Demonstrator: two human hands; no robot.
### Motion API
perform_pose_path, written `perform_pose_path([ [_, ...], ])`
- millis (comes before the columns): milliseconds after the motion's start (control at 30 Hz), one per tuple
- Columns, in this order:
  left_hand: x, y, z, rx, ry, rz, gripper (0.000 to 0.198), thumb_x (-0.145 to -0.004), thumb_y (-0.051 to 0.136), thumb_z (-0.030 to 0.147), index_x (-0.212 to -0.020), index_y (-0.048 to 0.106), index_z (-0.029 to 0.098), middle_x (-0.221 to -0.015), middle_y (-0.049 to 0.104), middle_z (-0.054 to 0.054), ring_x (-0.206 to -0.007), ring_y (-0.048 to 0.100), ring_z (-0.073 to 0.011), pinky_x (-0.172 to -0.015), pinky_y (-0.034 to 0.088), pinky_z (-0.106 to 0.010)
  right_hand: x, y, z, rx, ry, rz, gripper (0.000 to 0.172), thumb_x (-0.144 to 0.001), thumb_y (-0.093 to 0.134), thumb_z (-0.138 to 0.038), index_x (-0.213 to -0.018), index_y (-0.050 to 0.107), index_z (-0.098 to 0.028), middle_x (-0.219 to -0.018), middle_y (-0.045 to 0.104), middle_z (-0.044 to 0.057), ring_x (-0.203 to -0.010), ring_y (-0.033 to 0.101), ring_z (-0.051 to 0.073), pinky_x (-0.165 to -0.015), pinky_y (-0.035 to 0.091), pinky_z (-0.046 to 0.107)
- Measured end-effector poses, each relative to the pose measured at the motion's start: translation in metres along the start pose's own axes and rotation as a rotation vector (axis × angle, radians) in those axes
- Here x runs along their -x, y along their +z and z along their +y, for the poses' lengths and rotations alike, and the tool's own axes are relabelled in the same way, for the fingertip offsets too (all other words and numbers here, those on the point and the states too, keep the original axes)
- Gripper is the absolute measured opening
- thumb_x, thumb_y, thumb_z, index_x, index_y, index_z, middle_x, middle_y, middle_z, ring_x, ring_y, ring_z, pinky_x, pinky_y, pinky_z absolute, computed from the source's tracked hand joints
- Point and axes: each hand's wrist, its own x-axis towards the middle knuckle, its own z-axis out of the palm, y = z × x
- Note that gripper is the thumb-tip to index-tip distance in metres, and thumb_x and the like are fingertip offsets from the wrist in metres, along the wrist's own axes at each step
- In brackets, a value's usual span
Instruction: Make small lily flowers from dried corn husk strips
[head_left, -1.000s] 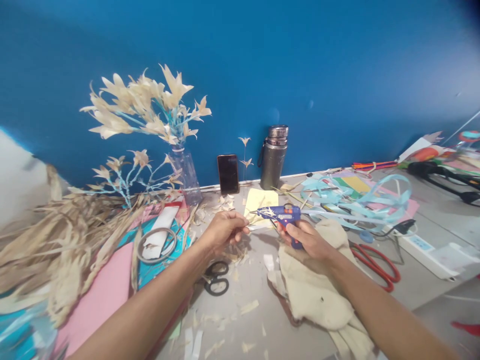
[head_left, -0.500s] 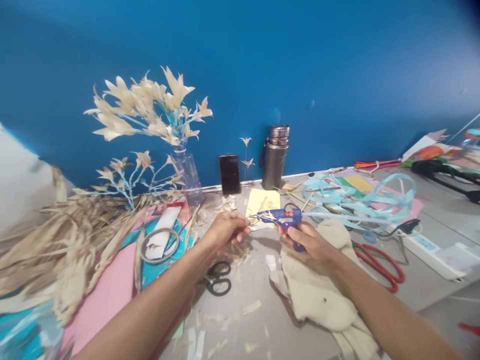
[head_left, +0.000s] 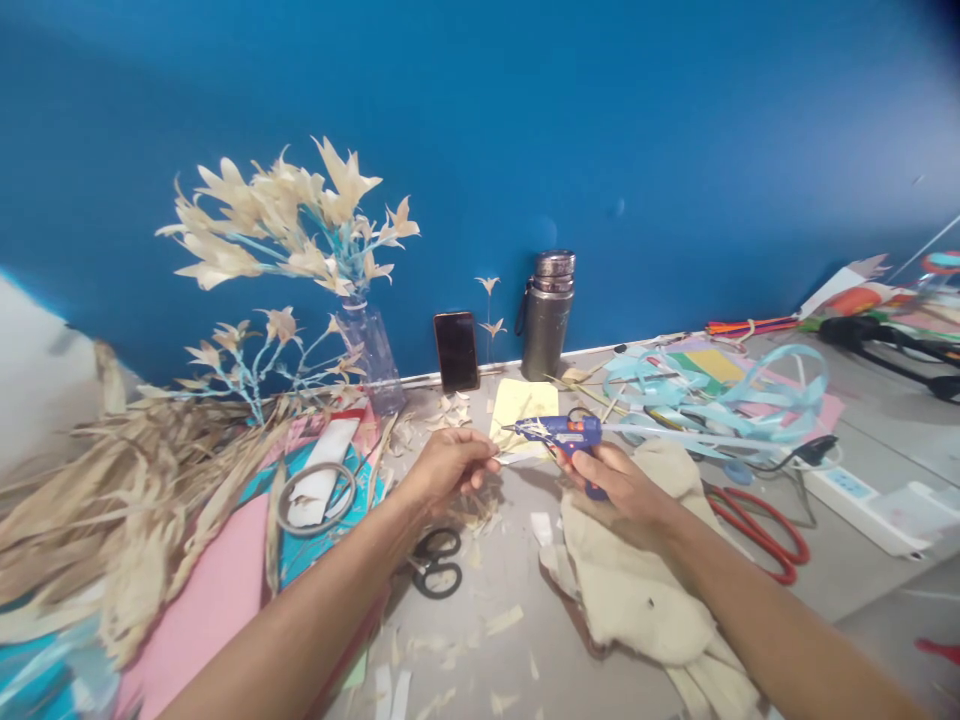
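My right hand is wrapped round the handle of a blue glue gun. The gun's nozzle points left, and a long pale glue stick runs out of its back. Just left of the nozzle, my left hand is closed in a pinch; what sits between the fingertips is too small to make out. Behind both hands lies a yellow paper square with thin pale pieces at its front edge. Beneath my right arm is a beige cloth. Black-handled scissors lie below my left hand.
Dried husks, pink sheets and a tape roll cover the left side. A bottle of husk flowers, a phone and a flask stand at the wall. Red-handled scissors and a power strip lie right.
The glue gun's nozzle is slightly farther from my left fingertips, which remain pinched. The whole view has shifted a little; the things on the table lie as before.
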Motion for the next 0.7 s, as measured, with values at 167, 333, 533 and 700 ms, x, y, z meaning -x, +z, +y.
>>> perform_pose_path([
  [167,0.001,0.000,0.000,-0.012,-0.012,-0.003,0.014,-0.061,0.072,0.021,-0.060,0.062,0.011,-0.055,0.067,-0.006,-0.030,0.041,-0.0045,-0.029,0.022,-0.016,0.002,0.002,-0.004,0.047,0.007,-0.004,0.042,-0.093,0.051,-0.058,-0.099,0.064,-0.019,-0.084,0.055,0.003,-0.072,0.046,0.016,-0.065,0.038,0.028],
  [333,0.001,0.000,0.000,-0.003,0.003,0.004,0.012,-0.060,0.071,0.020,-0.061,0.063,0.011,-0.055,0.067,-0.006,-0.031,0.043,-0.0046,-0.030,0.023,-0.016,0.001,0.002,-0.004,0.012,-0.008,0.012,0.044,-0.093,0.049,-0.060,-0.098,0.064,-0.019,-0.081,0.054,0.004,-0.071,0.046,0.016,-0.063,0.038,0.029],
  [533,0.002,0.001,0.000,-0.033,-0.003,0.011,0.013,-0.063,0.072,0.019,-0.061,0.063,0.011,-0.055,0.067,-0.006,-0.031,0.042,-0.0044,-0.031,0.023,-0.016,0.002,0.004,-0.010,0.066,-0.019,0.022,0.043,-0.093,0.051,-0.059,-0.095,0.064,-0.018,-0.078,0.053,0.002,-0.068,0.044,0.015,-0.060,0.036,0.027],
  [700,0.003,0.001,0.001,-0.015,-0.014,0.018,0.013,-0.062,0.072,0.019,-0.063,0.064,0.010,-0.056,0.067,-0.006,-0.033,0.044,-0.0050,-0.031,0.022,-0.016,0.003,0.005,-0.013,-0.017,-0.031,-0.030,0.045,-0.093,0.049,-0.060,-0.095,0.061,-0.017,-0.073,0.049,0.001,-0.065,0.044,0.014,-0.060,0.036,0.027],
])
